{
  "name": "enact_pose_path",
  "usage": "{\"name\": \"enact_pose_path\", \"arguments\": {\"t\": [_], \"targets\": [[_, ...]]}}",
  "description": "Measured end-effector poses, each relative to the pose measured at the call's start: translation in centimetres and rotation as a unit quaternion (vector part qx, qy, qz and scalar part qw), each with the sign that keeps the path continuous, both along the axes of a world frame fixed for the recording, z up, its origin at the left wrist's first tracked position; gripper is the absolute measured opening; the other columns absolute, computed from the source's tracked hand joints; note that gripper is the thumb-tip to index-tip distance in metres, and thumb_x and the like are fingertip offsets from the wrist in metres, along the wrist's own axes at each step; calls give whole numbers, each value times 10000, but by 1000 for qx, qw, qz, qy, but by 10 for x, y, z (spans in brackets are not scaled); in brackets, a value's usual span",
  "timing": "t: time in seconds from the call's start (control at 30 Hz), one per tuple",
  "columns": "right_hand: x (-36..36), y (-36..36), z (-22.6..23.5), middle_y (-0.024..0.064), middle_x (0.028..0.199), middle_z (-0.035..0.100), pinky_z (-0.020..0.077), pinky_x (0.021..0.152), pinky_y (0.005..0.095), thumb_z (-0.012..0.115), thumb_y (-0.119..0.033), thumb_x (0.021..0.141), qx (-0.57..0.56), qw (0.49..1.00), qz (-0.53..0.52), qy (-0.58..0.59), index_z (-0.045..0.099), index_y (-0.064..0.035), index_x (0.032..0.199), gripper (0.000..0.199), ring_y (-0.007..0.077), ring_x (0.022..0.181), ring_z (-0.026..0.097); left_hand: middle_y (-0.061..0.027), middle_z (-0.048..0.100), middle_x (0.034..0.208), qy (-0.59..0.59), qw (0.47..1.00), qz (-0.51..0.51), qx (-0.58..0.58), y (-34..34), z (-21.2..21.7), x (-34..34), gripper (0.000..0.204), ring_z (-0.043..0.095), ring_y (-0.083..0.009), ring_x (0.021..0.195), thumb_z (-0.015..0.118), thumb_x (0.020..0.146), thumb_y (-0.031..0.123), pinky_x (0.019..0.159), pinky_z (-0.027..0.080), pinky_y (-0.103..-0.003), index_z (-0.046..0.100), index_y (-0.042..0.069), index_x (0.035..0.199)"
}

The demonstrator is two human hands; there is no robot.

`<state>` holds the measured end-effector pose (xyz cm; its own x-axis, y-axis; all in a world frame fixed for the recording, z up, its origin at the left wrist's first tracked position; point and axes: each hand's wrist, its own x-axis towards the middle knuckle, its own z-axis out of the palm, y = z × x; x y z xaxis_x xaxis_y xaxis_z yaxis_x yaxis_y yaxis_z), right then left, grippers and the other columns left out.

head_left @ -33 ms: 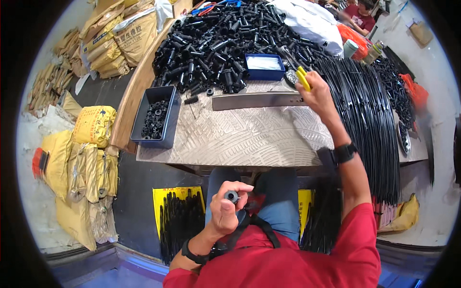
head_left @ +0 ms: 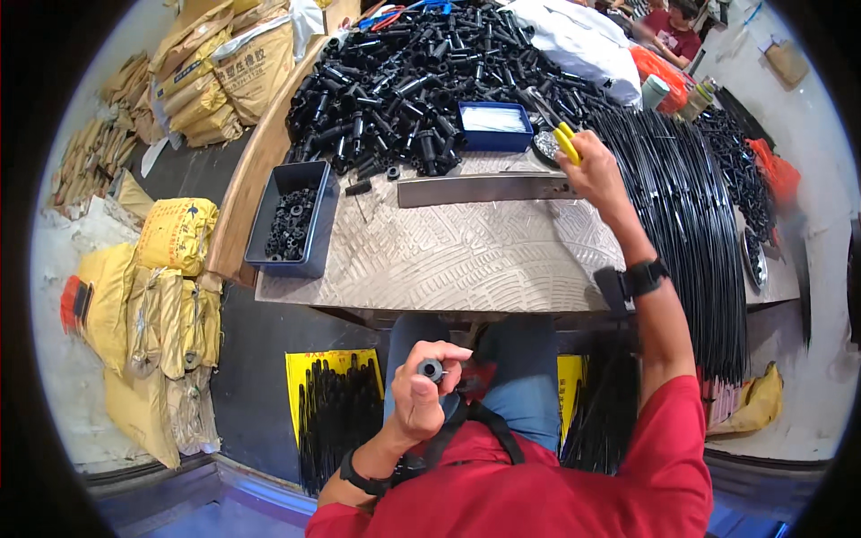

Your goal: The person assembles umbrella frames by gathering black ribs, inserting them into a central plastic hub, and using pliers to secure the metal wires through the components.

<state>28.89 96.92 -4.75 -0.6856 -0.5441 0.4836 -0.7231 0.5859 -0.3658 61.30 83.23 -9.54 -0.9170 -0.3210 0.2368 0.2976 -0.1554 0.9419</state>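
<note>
My left hand (head_left: 418,394) is closed around a black tube-shaped part (head_left: 431,368), held over my lap with its round open end showing. A thin pin-like bit shows beside that end. At the far right of the table, my right hand (head_left: 594,170) grips yellow-handled pliers (head_left: 567,142), their dark jaws pointing away from me. Just beyond and left of that hand sits a round dish (head_left: 545,147) with small shiny pieces, partly hidden by the pliers. A flat metal bar (head_left: 484,189) lies across the table, its right end near my right hand.
A large heap of black tubular parts (head_left: 404,76) covers the table's back. A blue box (head_left: 495,126) holds thin pale pieces; a dark bin (head_left: 326,224) at left holds small black rings. Long black rods (head_left: 682,215) hang over the right side. Yellow sacks (head_left: 179,238) are stacked at left.
</note>
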Motion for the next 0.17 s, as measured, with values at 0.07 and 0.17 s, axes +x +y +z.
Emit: {"name": "enact_pose_path", "arguments": {"t": [0.07, 0.17], "targets": [[-30, 6, -5, 142, 912, 571, 458, 707, 396, 629, -203, 763, 80, 996, -46, 4, 614, -22, 915, 237, 319, 811, 580, -24, 394, 635, -1, 1000, 6, 3, 0, -2, 3, 651, 346, -89, 547, 326, 865, 595, 506, 296, -239, 472, -32, 965], [-44, -8, 0, 143, 992, 588, 463, 769, 396, 660, -296, 749, 217, 968, -111, -58, 628, -45, 986, 347, 303, 902, 588, -26, 395, 633, -7, 1000, 23, 11, -3, -5, 7, 653, 347, -90, 544, 336, 858, 602, 504, 298, -240, 472, -27, 970]]}}
